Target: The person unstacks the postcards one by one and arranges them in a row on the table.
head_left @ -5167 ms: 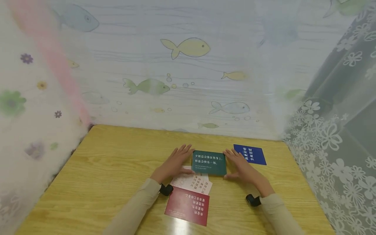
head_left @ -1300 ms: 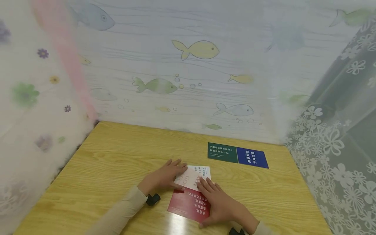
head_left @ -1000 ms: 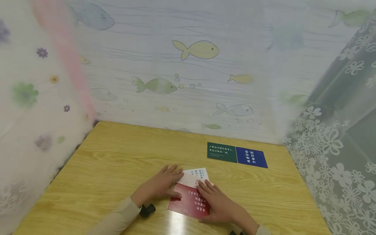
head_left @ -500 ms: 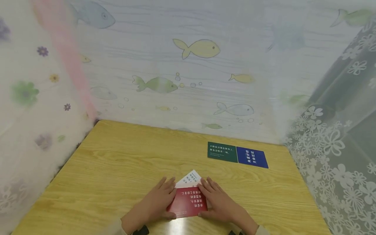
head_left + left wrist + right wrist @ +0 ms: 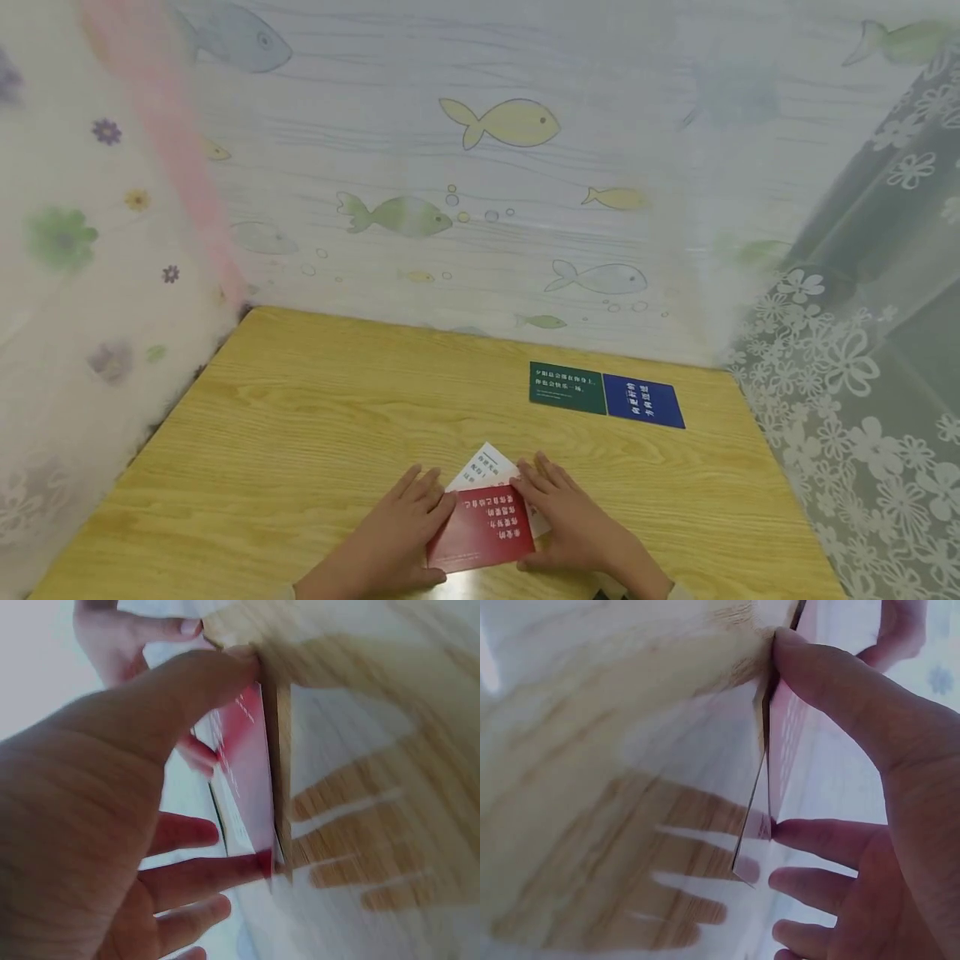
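A red card (image 5: 480, 533) with white printed characters is held at the near middle of the wooden table, between both hands. My left hand (image 5: 393, 529) pinches its left edge, thumb at the near corner and index fingertip at the far one. On the right edge my right hand (image 5: 573, 521) grips in the same way. Under the red card a pale card (image 5: 482, 467) pokes out behind as a pointed corner, and more pale card shows beside the right fingers. In the right wrist view a pale card's corner (image 5: 744, 862) angles away from the red card (image 5: 784, 735).
A green card (image 5: 566, 387) and a blue card (image 5: 643, 401) lie side by side at the back right of the table (image 5: 337, 400). A fish-patterned curtain hangs behind; a floral lace curtain (image 5: 847, 358) borders the right side.
The green card, earlier between both hands, now lies beside the blue one. Both hands came nearer to the red card; the left slid to its left edge. The pale cards turned beneath it.
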The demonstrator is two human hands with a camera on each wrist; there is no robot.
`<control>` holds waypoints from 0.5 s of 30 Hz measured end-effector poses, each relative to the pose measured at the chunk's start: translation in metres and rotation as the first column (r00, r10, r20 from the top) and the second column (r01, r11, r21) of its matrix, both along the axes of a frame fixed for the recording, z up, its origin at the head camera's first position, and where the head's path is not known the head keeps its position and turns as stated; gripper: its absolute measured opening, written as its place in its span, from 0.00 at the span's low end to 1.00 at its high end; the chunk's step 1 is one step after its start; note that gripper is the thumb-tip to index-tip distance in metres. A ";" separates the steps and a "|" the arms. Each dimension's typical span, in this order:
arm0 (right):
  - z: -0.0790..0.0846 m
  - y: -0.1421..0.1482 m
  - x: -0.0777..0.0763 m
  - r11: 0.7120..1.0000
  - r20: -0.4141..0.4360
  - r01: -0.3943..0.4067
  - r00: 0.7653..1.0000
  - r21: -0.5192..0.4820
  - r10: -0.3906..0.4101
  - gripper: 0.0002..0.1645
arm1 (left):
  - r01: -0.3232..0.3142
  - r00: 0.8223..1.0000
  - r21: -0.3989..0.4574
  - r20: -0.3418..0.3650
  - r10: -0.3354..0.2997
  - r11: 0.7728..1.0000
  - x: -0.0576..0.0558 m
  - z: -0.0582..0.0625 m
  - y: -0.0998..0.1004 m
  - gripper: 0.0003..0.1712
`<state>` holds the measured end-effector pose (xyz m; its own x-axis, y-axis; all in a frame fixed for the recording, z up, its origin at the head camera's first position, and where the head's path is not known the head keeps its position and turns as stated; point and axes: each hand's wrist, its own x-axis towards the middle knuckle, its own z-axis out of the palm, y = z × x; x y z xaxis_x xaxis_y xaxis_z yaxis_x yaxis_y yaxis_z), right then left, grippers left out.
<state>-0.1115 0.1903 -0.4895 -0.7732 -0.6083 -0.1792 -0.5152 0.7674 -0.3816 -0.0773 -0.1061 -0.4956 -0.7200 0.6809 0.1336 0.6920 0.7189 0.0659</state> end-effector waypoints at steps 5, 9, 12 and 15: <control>0.000 0.002 0.000 1.000 -0.031 0.003 1.000 -0.002 -0.003 0.63 | 0.006 1.000 0.069 0.005 -0.007 0.998 -0.008 0.000 -0.008 0.50; 0.000 0.002 0.001 1.000 -0.042 0.011 0.999 -0.007 -0.012 0.64 | 0.022 0.999 0.112 -0.029 -0.018 0.993 -0.016 0.000 -0.013 0.50; 0.000 0.001 0.001 1.000 -0.066 0.011 0.998 -0.005 -0.012 0.65 | 0.044 0.997 0.147 -0.073 -0.034 0.988 -0.020 0.000 -0.014 0.51; 0.000 0.001 0.002 1.000 -0.112 0.012 0.994 -0.002 -0.012 0.66 | 0.057 0.993 0.181 -0.113 -0.037 0.982 -0.022 0.000 -0.015 0.51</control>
